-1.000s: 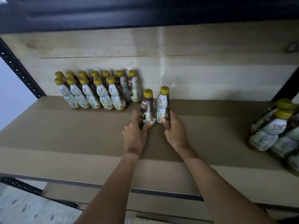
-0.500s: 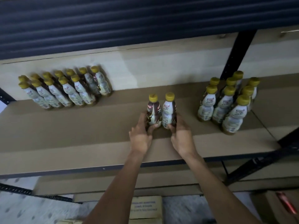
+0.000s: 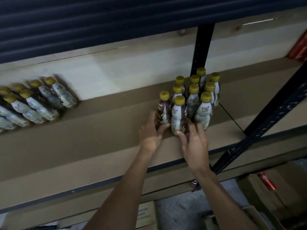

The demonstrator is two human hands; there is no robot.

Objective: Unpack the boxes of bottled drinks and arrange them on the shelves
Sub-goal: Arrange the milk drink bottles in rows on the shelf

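Two small bottles with yellow caps stand upright on the brown shelf board. My left hand grips the base of the left bottle. My right hand grips the base of the right bottle. Both bottles sit against the left side of a cluster of several like bottles by the black upright post. Another group of several bottles stands at the shelf's far left, blurred.
The shelf's dark front edge runs under my forearms. A black diagonal brace crosses at the right. Cardboard boxes lie on the floor below, and a red can rests on a box at lower right.
Both hands have slid the two bottles rightwards along the shelf, from near the left group to touching the right cluster. The view has swung to the right.
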